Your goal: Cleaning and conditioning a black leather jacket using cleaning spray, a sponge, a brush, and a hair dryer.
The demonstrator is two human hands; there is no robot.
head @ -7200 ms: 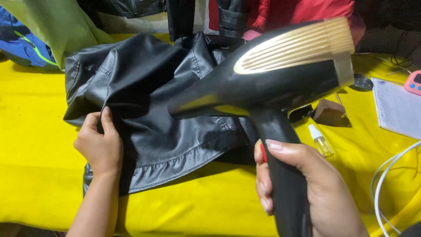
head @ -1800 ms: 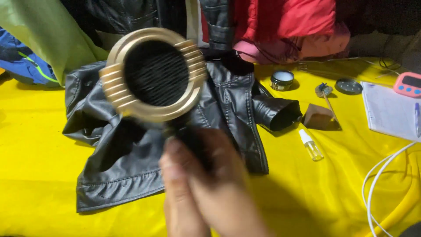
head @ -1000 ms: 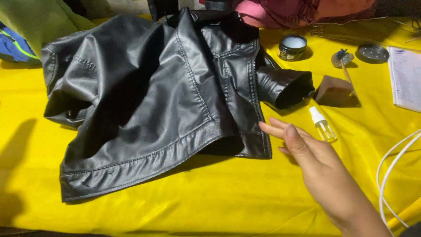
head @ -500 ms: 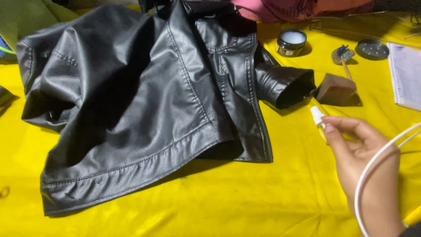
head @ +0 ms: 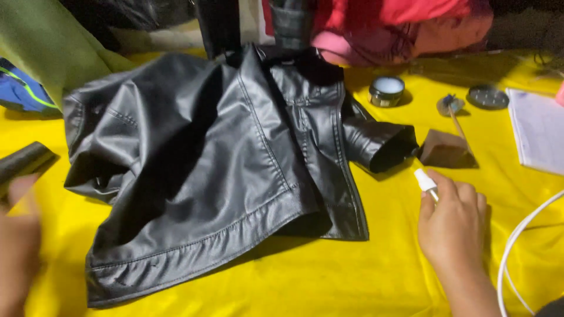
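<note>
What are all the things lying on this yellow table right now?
leather jacket: one, black, spread across the middle of the yellow cloth
small spray bottle: one, clear with a white cap, in the right hand
open tin: one, dark with pale contents, behind the jacket sleeve
tin lid: one, dark, far right
brown block: one, beside the sleeve cuff
paper sheet: one, white, right edge
cable: one, white, lower right
clothes pile: red and pink, at the back
green cloth: one, back left
left hand: blurred, holding a dark handle
right hand: closed on the spray bottle
</note>
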